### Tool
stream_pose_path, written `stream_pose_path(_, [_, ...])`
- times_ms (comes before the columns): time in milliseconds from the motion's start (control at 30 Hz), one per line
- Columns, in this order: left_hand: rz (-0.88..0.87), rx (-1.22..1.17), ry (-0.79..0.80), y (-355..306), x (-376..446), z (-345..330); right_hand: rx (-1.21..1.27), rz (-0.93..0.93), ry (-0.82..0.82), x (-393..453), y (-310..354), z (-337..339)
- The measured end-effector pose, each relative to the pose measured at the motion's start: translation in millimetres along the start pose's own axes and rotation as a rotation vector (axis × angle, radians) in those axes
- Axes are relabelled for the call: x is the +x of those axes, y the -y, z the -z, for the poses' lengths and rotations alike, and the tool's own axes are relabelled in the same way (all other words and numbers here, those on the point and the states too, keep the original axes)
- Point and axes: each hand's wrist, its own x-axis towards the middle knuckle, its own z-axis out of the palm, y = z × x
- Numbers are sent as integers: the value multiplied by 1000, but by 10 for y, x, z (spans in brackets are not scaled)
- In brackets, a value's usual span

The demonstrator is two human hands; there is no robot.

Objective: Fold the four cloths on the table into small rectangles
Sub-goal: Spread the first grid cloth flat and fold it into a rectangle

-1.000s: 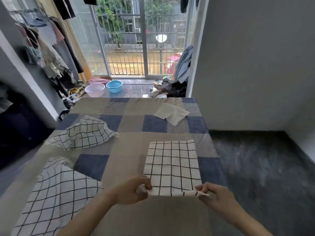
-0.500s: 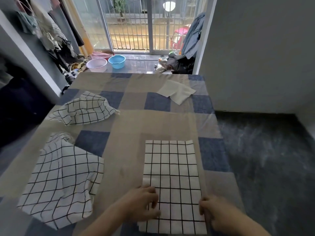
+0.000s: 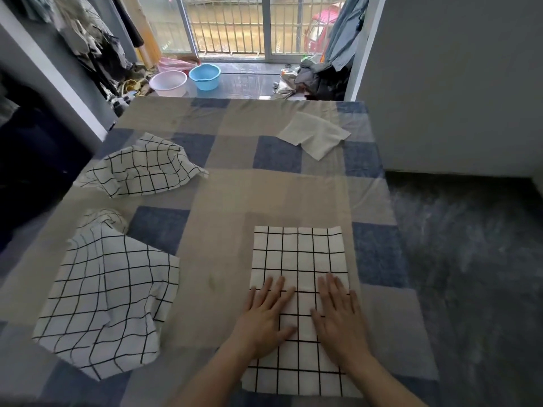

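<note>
both palms flat, fingers straight: left hand (image 3: 264,315) and right hand (image 3: 338,315) press the checked cloth (image 3: 299,259) lying at the table's (image 3: 235,186) near right. smoothing step, looks like; next it likely needs another fold, far edge brought toward the near one.

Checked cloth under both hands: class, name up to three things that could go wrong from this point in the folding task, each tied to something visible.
1. The left hand and right hand press only the near half of the checked cloth; its far corners may lift or skew.
2. The cloth sits near the table's right edge; a hard smoothing push might slide it off.
3. Two crumpled checked cloths and a plain cloth remain unfolded.
</note>
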Motion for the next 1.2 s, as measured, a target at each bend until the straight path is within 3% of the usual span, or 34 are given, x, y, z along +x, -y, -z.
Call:
stream_pose_path(233, [-5, 21, 34, 69, -8, 57, -20, -233, -65, -4, -268, 124])
stream_pose_path(467, [-3, 38, -8, 80, 4, 56, 5, 198, -24, 20, 92, 41])
stream_pose_path(767, [5, 76, 16, 148, -19, 123, -55, 124, 28, 7, 77, -10])
stream_pose_path(967, [19, 85, 68, 157, 5, 127, -86, -91, -49, -1, -280, 71])
stream_pose_path(1067, [19, 119, 112, 136, 25, 145, -25, -174, -99, 168, -124, 219])
stream_pose_path(1200, [48, 161, 175, 98, 56, 193, 88, 42, -84, 535, 455, 338])
